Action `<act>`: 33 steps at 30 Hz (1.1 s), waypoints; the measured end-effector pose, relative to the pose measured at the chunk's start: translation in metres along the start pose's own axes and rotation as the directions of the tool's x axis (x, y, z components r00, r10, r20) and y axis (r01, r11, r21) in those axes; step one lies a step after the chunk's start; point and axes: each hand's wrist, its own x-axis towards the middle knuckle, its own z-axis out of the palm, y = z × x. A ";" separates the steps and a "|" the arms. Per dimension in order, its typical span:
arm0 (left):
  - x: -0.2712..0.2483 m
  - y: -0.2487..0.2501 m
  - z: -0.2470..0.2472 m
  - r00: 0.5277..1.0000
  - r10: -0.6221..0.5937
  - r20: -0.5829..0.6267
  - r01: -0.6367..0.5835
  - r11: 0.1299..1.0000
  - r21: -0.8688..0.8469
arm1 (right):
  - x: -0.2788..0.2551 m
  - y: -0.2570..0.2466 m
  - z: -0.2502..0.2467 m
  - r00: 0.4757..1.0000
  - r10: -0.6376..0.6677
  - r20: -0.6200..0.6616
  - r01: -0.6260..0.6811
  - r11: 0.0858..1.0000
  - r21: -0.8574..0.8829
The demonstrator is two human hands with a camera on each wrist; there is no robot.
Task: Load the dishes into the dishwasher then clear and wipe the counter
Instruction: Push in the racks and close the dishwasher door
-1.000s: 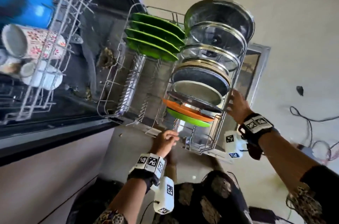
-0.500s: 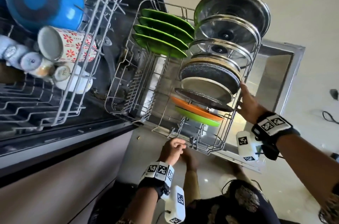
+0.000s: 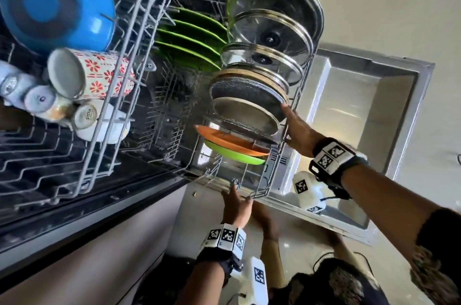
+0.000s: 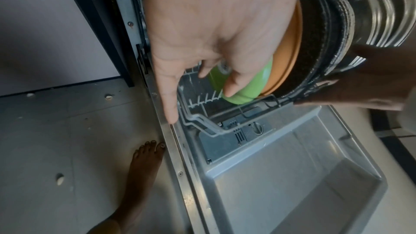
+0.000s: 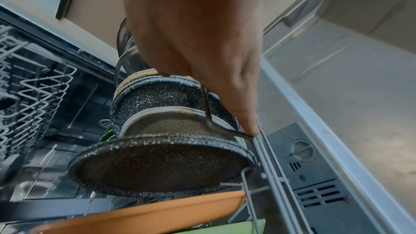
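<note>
The lower dishwasher rack [image 3: 264,190] holds dark green plates [image 3: 189,37], glass lids [image 3: 269,30], speckled dark plates [image 3: 249,95], an orange plate [image 3: 229,141] and a lime plate [image 3: 234,156]. My left hand [image 3: 235,197] presses straight fingers against the rack's front rim [image 4: 202,125], beside the lime plate [image 4: 247,88]. My right hand [image 3: 291,122] lies flat along the rack's right side. In the right wrist view its fingertips [image 5: 249,127] rest on the rack wire [image 5: 270,166] next to a speckled plate [image 5: 162,165]. Neither hand holds anything.
The upper rack [image 3: 99,155] is pulled out at left with a blue bowl [image 3: 57,2], a floral mug [image 3: 97,75] and small cups. The open dishwasher door [image 3: 354,115] lies flat under the lower rack. A bare foot [image 4: 144,163] stands beside the door's left edge.
The lower rack has slid further into the dishwasher, under the upper rack. My left hand went from a curled fist to straight fingers on the rim. My right hand stayed on the rack's side.
</note>
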 end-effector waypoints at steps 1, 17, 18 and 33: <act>0.000 0.003 -0.001 1.000 -0.015 0.011 0.015 1.000 0.025 | 0.006 -0.002 0.008 1.000 -0.008 0.023 0.008 1.000 0.016; 0.054 0.016 -0.062 0.972 -0.082 -0.220 0.077 0.997 -0.028 | 0.083 -0.030 0.128 0.996 0.001 0.095 -0.017 0.986 0.167; 0.057 0.017 -0.066 0.969 -0.077 -0.233 0.070 0.997 -0.038 | 0.086 -0.032 0.133 0.996 0.003 0.093 -0.022 0.977 0.210; 0.104 0.002 -0.127 0.935 -0.062 -0.349 0.105 0.989 0.105 | 0.119 -0.048 0.197 0.981 -0.040 0.190 -0.026 0.943 0.331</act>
